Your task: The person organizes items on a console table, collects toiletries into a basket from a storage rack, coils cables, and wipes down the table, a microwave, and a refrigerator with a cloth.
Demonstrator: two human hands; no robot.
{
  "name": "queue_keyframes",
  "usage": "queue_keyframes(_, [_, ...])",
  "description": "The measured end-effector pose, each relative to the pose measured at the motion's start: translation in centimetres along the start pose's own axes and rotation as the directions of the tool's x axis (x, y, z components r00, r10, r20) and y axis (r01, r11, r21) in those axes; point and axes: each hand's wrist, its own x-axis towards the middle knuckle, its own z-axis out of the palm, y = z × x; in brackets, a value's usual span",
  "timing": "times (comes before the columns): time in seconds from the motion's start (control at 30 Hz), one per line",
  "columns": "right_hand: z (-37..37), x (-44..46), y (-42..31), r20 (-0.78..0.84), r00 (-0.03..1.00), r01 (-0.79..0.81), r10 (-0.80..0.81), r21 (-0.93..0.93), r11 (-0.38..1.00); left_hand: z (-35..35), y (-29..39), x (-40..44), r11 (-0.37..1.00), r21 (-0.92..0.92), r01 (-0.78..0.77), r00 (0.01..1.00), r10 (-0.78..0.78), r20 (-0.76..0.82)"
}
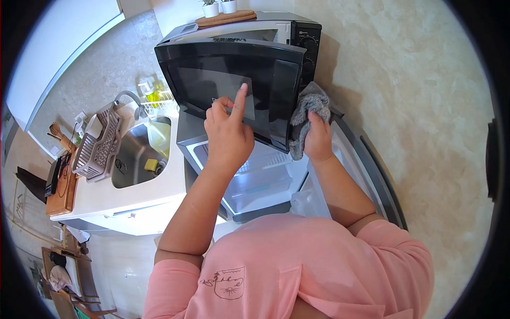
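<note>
My left hand (228, 133) is in front of the black microwave door (212, 80), its index finger stretched up against or just before the dark glass and the other fingers curled, with nothing held. Whether the fingertip touches the glass cannot be told. At the door's right edge my right hand (319, 139) grips a bunched grey cloth (310, 109), which lies against that edge. The door stands ajar from the microwave (307, 48), so part of the interior shows above it.
Below the microwave, a small fridge (260, 183) has its door (366, 165) swung out to the right. Left are a steel sink (133, 165) with a yellow sponge (151, 165), a dish rack (98, 146) and a soap bottle (149, 90). Potted plants (211, 9) stand on the microwave.
</note>
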Motion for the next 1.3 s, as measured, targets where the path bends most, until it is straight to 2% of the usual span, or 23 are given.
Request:
queue_keyframes(0.07, [1.1, -0.9, -0.9, 0.103, 0.985, 0.163, -0.139, -0.294, 0.942, 0.0, 0.1, 0.1, 1.000, 0.006, -0.004, 1.000, 0.004, 0.006])
queue_keyframes(0.2, [0.5, -1.1, -0.2, 0.064, 0.994, 0.095, -0.084, -0.193, 0.977, -0.4, 0.1, -0.8, 0.999, -0.012, -0.040, 0.997, 0.041, 0.070])
queue_keyframes(0.23, [-0.7, -1.1, 0.4, 0.119, 0.977, 0.211, -0.176, -0.418, 0.884, -0.5, 0.2, -1.3, 0.999, -0.012, -0.038, 0.997, 0.039, 0.070])
queue_keyframes(0.3, [-1.6, -1.9, 1.0, 0.196, 0.948, 0.318, -0.251, -0.609, 0.726, -0.8, 0.8, -2.7, 0.942, -0.309, -0.129, 0.991, 0.129, -0.022])
queue_keyframes(0.33, [0.1, -3.2, -0.8, 0.143, 0.957, 0.287, -0.253, -0.344, 0.894, -1.2, 1.2, -3.7, 0.839, -0.542, -0.042, 0.996, 0.079, 0.045])
queue_keyframes(0.37, [1.0, -3.3, -2.4, 0.237, 0.915, 0.390, -0.326, -0.325, 0.861, -1.5, 1.6, -4.6, 0.677, -0.733, 0.058, 0.991, 0.048, 0.123])
queue_keyframes(0.4, [1.9, -3.5, -4.0, 0.327, 0.859, 0.487, -0.393, -0.289, 0.824, -1.6, 2.2, -5.6, 0.675, -0.735, 0.059, 0.991, 0.046, 0.122])
queue_keyframes(0.43, [3.0, -3.3, -5.6, 0.457, 0.786, 0.596, -0.415, -0.385, 0.705, -1.6, 2.9, -6.7, 0.402, -0.897, 0.182, 0.977, 0.032, 0.212])
queue_keyframes(0.47, [4.1, -3.2, -7.2, 0.577, 0.696, 0.705, -0.428, -0.434, 0.561, -1.6, 3.3, -7.3, 0.086, -0.952, 0.294, 0.953, 0.047, 0.299])
queue_keyframes(0.5, [6.4, -3.2, -8.8, 0.728, 0.659, 0.701, -0.190, -0.502, 0.507, -1.7, 2.8, -7.5, 0.082, -0.951, 0.298, 0.952, 0.043, 0.302])
queue_keyframes(0.53, [7.6, -3.2, -9.5, 0.808, 0.585, 0.711, 0.070, -0.552, 0.436, -1.9, 2.1, -7.8, 0.011, -0.896, 0.444, 0.896, -0.023, 0.443])
queue_keyframes(0.57, [7.0, -2.7, -9.6, 0.807, 0.586, 0.710, 0.073, -0.554, 0.434, -2.0, 1.5, -7.8, -0.069, -0.818, 0.571, 0.814, -0.075, 0.575])
queue_keyframes(0.6, [5.7, -1.5, -10.0, 0.834, 0.548, 0.769, -0.068, -0.470, 0.434, -1.9, 1.3, -7.4, -0.155, -0.838, 0.524, 0.817, -0.189, 0.546])
queue_keyframes(0.67, [3.4, 0.2, -8.3, 0.660, 0.631, 0.759, -0.408, -0.416, 0.500, -1.8, -0.3, -5.6, 0.211, -0.929, 0.303, 0.920, -0.320, 0.228])
queue_keyframes(0.73, [2.4, 1.3, -5.8, 0.417, 0.725, 0.689, -0.549, -0.421, 0.590, -2.7, -0.2, -1.0, 0.622, -0.768, 0.153, 0.943, -0.324, -0.074])
queue_keyframes(0.77, [3.0, 1.9, -5.2, 0.186, 0.925, 0.377, -0.331, -0.344, 0.860, -2.4, -0.2, 1.4, 0.646, -0.750, 0.140, 0.935, -0.336, -0.114])
queue_keyframes(0.8, [3.6, 2.1, -4.7, -0.008, 1.000, 0.023, -0.025, -0.168, 0.985, -1.9, -0.2, 3.6, 0.672, -0.731, 0.121, 0.925, -0.343, -0.162])
queue_keyframes(0.83, [3.7, 1.8, -3.8, -0.002, 0.999, 0.031, -0.032, -0.173, 0.984, -1.4, -0.3, 5.1, 0.668, -0.735, 0.114, 0.924, -0.342, -0.168])
queue_keyframes(0.9, [4.0, 0.8, -2.3, 0.060, 0.995, -0.077, 0.085, -0.123, 0.989, -0.2, -0.6, 7.0, 0.874, -0.459, 0.160, 0.973, -0.217, -0.073])
queue_keyframes(1.03, [4.4, 0.3, -2.4, 0.061, 0.992, -0.105, 0.110, -0.077, 0.991, 3.6, -1.3, 3.4, 0.897, -0.435, 0.075, 0.969, -0.170, -0.182])
queue_keyframes(1.1, [4.5, -0.1, -2.5, 0.063, 0.991, -0.109, 0.114, -0.076, 0.991, 4.9, -1.6, 0.2, 0.835, -0.490, 0.251, 0.963, -0.267, 0.038])
queue_keyframes(1.23, [4.8, -0.5, -2.0, 0.067, 0.995, -0.073, 0.078, -0.079, 0.994, 3.7, -0.9, 1.0, 0.817, -0.519, 0.253, 0.961, -0.275, 0.037])
queue_keyframes(1.3, [5.1, -1.1, -2.0, 0.070, 0.994, -0.075, 0.081, -0.079, 0.994, 1.0, -0.7, 4.9, 0.848, -0.500, 0.177, 0.961, -0.259, -0.100])
